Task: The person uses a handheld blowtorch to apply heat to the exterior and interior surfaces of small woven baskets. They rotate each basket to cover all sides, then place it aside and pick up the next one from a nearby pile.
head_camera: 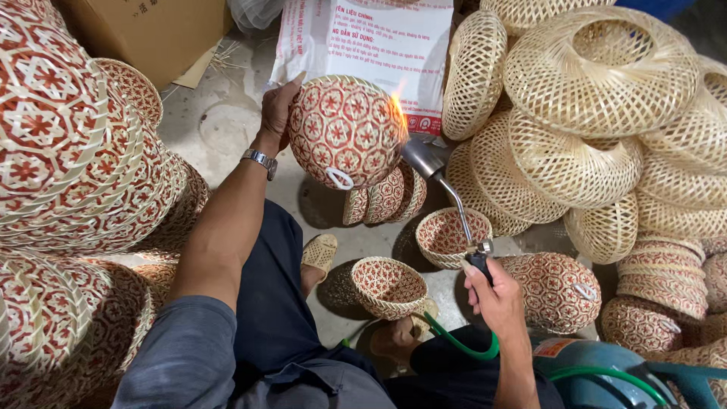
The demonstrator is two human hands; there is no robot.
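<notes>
My left hand (pixel 279 110) holds up a red-and-white woven basket (pixel 344 130) above the floor (pixel 219 121). My right hand (pixel 496 297) grips a gas torch (pixel 447 189), its flame (pixel 397 112) licking the basket's side.

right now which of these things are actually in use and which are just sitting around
In use:
- left hand holding up the red-patterned basket
- right hand holding the gas torch, its flame at the basket's side
- green hose
- blue gas cylinder

Lying about:
- pale woven baskets, piled at right
- red-patterned stacks at left
- small bowl baskets on the floor
- cardboard box
- printed sack
</notes>
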